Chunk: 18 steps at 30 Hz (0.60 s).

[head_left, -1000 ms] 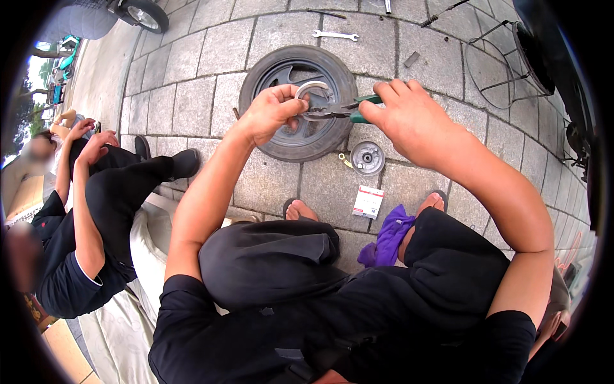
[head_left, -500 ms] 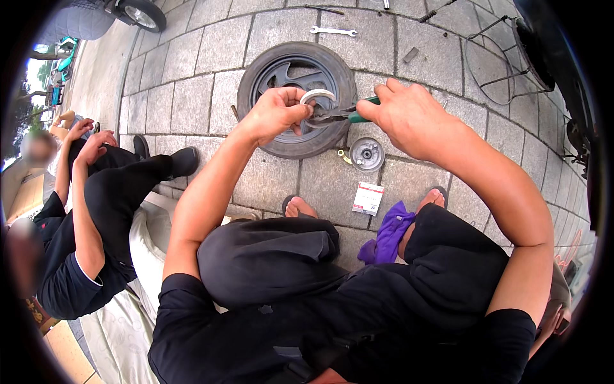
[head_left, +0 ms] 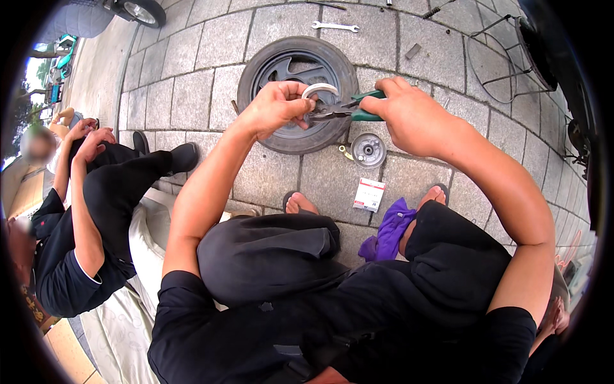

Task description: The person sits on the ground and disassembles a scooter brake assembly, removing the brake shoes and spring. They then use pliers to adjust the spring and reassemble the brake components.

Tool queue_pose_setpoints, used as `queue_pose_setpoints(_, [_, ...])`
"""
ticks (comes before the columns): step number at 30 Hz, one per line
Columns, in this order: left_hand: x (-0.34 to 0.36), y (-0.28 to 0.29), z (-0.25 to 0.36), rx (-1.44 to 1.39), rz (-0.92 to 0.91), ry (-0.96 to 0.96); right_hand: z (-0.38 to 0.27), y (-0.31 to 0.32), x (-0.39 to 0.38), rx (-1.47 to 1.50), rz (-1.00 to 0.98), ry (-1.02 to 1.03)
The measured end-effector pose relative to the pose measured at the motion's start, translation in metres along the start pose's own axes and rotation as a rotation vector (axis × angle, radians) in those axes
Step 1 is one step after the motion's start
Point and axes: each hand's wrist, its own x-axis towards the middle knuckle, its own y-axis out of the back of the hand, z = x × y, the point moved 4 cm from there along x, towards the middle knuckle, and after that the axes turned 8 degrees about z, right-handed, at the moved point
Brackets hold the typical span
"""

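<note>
My left hand [head_left: 276, 112] is closed around one end of a pale, curved brake shoe [head_left: 321, 88], held up over the wheel. In my right hand [head_left: 412, 120] is a pair of green-handled pliers [head_left: 366, 116], handles spread and jaws apart, pointing at the lower part of the shoe. Whether the jaws touch it I cannot tell, as small dark parts there blend with the wheel. Beneath both hands a dark spoked wheel with its tyre [head_left: 256, 59] lies flat on the paving. Just nearer, a round metal brake plate [head_left: 368, 151] with a brass-coloured lever rests on the ground.
A red-and-white box [head_left: 368, 194] and a purple cloth [head_left: 391, 230] lie near my feet. Beyond the wheel is an open-ended wrench [head_left: 336, 27]. A metal-legged stool [head_left: 499, 57] stands at far right. Another person [head_left: 96, 211] sits to my left.
The pliers' handles and jaws have spread apart, where earlier they were closer together beside the shoe. The brake shoe has shifted slightly right in my left hand.
</note>
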Motion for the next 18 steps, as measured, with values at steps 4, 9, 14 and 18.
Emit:
queue_pose_setpoints(4, [0.001,0.001,-0.005,0.016,0.001,-0.002,-0.004,0.002,0.000,-0.018,-0.011,-0.015])
queue_pose_setpoints(9, [0.001,0.001,-0.002,0.026,-0.011,-0.008,-0.004,-0.007,-0.006,-0.064,0.103,0.046])
queue_pose_setpoints(14, [0.001,0.002,-0.004,0.030,-0.016,0.006,-0.007,-0.009,-0.007,-0.057,0.065,0.006])
queue_pose_setpoints(18, [0.001,0.001,-0.006,0.028,-0.016,0.013,-0.011,-0.009,-0.007,-0.029,-0.017,-0.077])
